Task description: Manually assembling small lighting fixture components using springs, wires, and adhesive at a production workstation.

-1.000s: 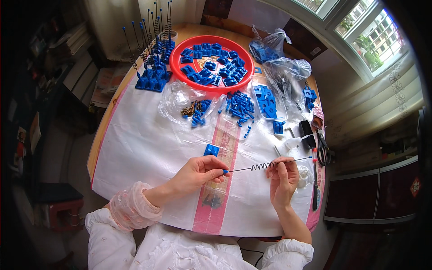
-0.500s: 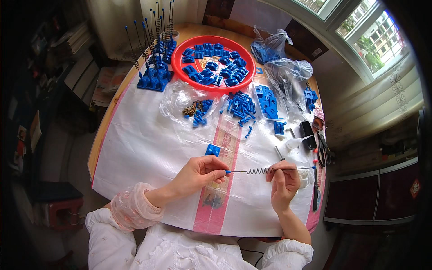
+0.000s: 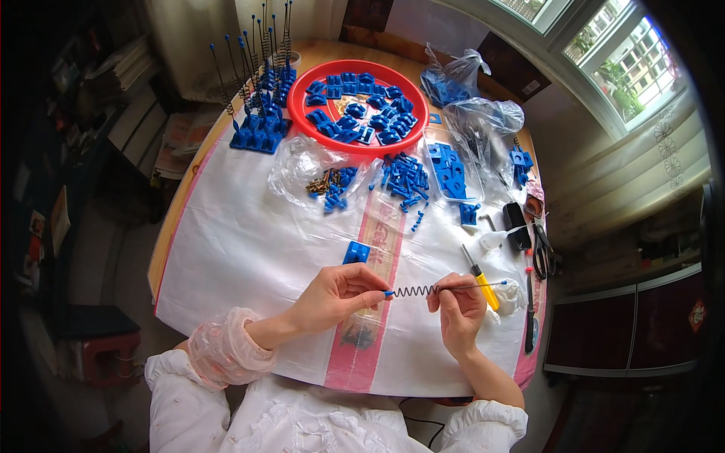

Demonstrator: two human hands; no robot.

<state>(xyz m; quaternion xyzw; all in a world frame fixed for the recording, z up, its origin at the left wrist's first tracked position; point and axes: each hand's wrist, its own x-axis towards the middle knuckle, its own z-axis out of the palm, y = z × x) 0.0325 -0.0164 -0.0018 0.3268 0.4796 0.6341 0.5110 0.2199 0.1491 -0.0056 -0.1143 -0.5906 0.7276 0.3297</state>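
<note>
Between my two hands a dark coiled spring wire (image 3: 414, 291) lies almost level, with a small blue cap on the tip of its straight right end. My left hand (image 3: 337, 300) pinches a small blue plastic piece (image 3: 389, 294) at the spring's left end; the fingers cover most of that piece. The fingers of my right hand (image 3: 459, 313) are closed on the wire where the coils end. Just beyond my left hand a blue plastic block (image 3: 356, 252) rests on the white sheet (image 3: 249, 226). A yellow-handled screwdriver (image 3: 485, 287) lies beside my right hand, behind the wire.
Blue clips fill a red basin (image 3: 297, 124) at the back. Spring wires stand upright in blue bases (image 3: 257, 136) at far left. Screws (image 3: 325, 183) and blue pegs (image 3: 405, 180) lie on plastic bags. Scissors (image 3: 541, 249), a white nozzle bottle (image 3: 495, 239) and a clear box (image 3: 451, 170) are at right.
My right hand has shifted left with the spring, so the coils now sit right up against the blue piece. My left hand has moved slightly right. The screwdriver's yellow handle has come into view.
</note>
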